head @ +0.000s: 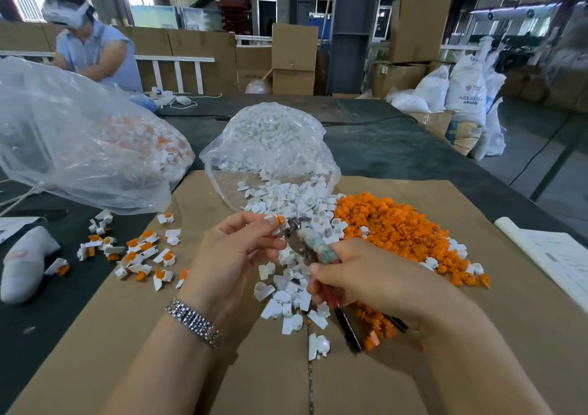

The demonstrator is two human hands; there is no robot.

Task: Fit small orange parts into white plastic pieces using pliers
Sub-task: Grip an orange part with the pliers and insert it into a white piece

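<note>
Two hands meet above the cardboard sheet on the worktop: the left hand pinches a white plastic piece with a small orange part sitting at its top, and the right hand is wrapped round the handles of the pliers, whose metal nose touches the piece. Whether the jaws are biting on the part cannot be told, since the tip is blurred. Both parts look like tiny moulded plastic, so they should weigh next to nothing and feel stiff, smooth and rather slippery; a fingertip pinch on the flat tab of the white piece, leaving its round socket free, seems the safest hold. The orange part is probably too small for fingers to seat firmly, which is why the pliers press it, and too hard a squeeze could mark or crack it. Loose white pieces spill from a clear bag just beyond the hands, the heap of orange parts lies to the right, and finished pieces are scattered to the left.
</note>
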